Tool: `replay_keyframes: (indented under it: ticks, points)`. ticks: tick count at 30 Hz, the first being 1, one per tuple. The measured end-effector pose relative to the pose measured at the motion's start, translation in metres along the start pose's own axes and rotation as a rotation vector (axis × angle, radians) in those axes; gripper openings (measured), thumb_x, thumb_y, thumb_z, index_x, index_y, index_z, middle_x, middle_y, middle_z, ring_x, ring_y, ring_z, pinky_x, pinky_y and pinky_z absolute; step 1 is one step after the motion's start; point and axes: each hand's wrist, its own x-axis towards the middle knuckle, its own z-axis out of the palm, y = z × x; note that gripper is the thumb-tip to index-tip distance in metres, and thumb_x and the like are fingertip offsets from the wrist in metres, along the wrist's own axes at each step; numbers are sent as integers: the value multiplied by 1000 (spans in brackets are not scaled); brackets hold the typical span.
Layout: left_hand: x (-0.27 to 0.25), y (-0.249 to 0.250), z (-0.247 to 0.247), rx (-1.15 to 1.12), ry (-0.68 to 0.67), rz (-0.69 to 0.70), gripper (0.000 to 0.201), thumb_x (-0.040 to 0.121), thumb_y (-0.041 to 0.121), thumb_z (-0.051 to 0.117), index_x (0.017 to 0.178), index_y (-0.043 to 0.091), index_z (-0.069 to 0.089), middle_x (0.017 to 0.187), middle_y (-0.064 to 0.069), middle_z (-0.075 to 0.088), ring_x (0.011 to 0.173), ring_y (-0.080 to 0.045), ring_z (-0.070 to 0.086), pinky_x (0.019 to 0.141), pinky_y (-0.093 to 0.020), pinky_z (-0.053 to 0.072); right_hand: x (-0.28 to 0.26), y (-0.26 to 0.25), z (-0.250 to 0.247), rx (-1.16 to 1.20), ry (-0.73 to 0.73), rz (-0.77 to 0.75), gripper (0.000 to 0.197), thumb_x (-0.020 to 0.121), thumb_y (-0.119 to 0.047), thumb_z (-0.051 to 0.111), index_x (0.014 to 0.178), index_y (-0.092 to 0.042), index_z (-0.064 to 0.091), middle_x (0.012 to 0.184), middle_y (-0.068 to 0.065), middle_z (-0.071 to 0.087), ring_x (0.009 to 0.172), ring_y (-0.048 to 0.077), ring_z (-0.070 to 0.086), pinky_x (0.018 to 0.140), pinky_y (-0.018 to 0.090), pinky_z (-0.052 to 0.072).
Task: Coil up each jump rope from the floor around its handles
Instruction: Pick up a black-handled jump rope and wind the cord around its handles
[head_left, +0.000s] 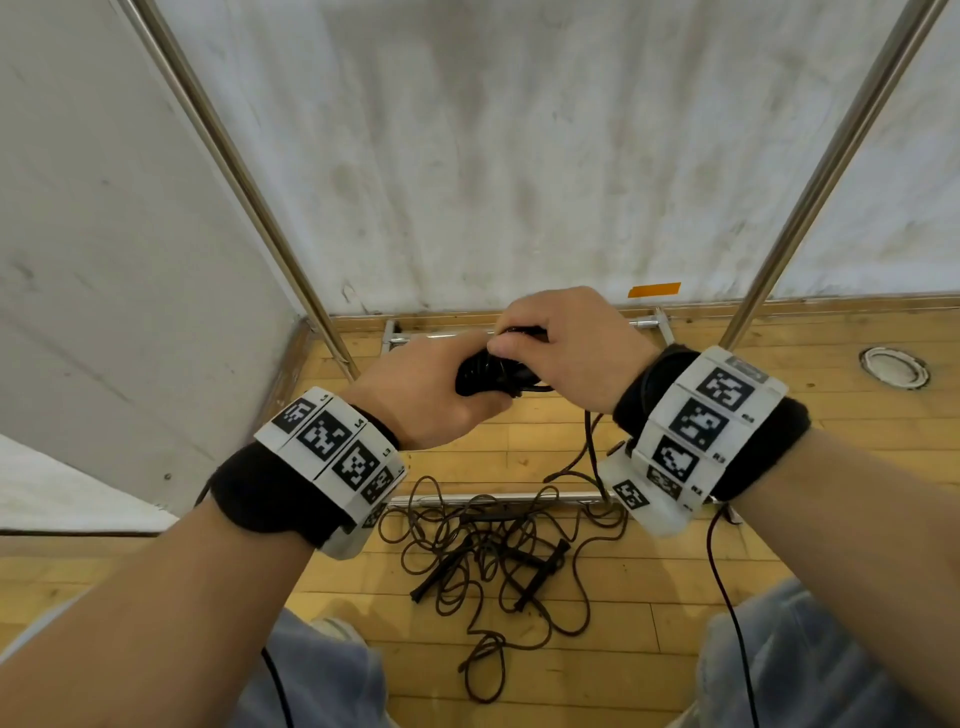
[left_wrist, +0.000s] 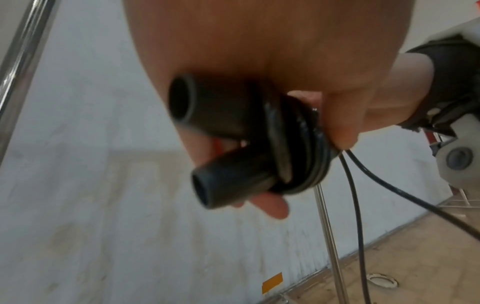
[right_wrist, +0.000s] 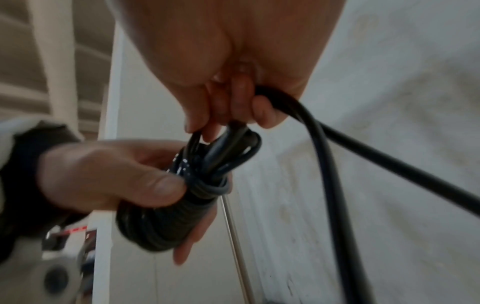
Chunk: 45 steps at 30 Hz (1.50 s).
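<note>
Black cord wraps two handles (left_wrist: 221, 144) gripped in the left hand (head_left: 431, 389), the right hand (head_left: 566, 343) pinching the loose black rope (right_wrist: 330, 164) above them, while brown ropes (head_left: 493, 561) lie tangled on the wooden floor (head_left: 649, 623) below.

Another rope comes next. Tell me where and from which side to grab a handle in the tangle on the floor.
Take the black handle at the right of the brown rope tangle by its bare lower shaft, coming from above and from the right. It lies flat and slanted, with loops crowding its left side and its upper end beside other handles.
</note>
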Motion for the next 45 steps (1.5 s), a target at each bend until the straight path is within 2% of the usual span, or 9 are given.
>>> replay_keyframes:
  ticks: [5,10,15,19,26,33,38,41,45]
  points:
    - [-5,10,2,-74,99,-10,29,72,69,61,93,49,57,62,22,57,63,10,55,50,-14,34,5,2,-11,233,39,101,9,81,-29,67,73,-25,70,71,-10,66,66,2,59,61,10,45]
    - [-6,19,-4,-350,98,15,39,71,51,66,96,21,69,71,-2,66,61,-18,63,61,-46,53,8,12,-19,587,56,184,16,77,-29,73,65,-19,69,57,-3,59,55,11,53,53,17,42]
    - [-9,26,-7,-518,123,69,43,74,45,65,102,12,66,75,-12,67,59,-24,64,57,-43,54,7,16,-2,1049,-25,279,23,75,-34,66,56,-21,65,61,-2,60,60,16,57,62,29,46]
    - [-8,26,-9,-601,184,11,35,75,38,67,93,8,62,70,-12,62,61,-36,64,54,-44,53,7,14,10,1091,29,334,35,94,-3,41,69,-19,60,69,9,42,53,17,32,43,23,25]
    - [1,10,-20,-439,455,-129,14,87,35,64,86,23,58,68,2,63,55,-8,61,49,-22,48,-3,3,14,324,26,157,26,97,-25,44,79,-15,60,58,-7,42,44,3,34,44,14,28]
    - [4,-22,-18,183,290,-349,43,89,52,55,123,29,46,91,6,58,76,-19,55,65,-32,45,-8,1,8,-123,-128,72,35,98,-31,42,64,-22,43,61,-6,45,55,10,43,51,26,27]
    - [4,-9,0,259,61,-234,35,87,49,56,120,39,50,98,9,65,81,-15,60,69,-33,52,-5,-2,6,-265,-126,-17,29,98,-33,37,77,-22,54,66,-7,51,60,10,48,51,24,32]
    - [1,1,7,190,-20,-101,32,84,47,61,114,40,52,80,20,58,69,-4,53,58,-22,41,-3,0,5,-258,-79,-17,28,97,-32,39,86,-19,61,74,-4,58,69,13,53,60,26,41]
    - [-1,10,2,-11,16,-3,33,69,67,61,91,43,55,67,21,57,64,2,55,52,-13,33,3,9,-5,124,65,107,19,89,-33,56,80,-22,68,72,-10,62,66,3,54,61,12,42]
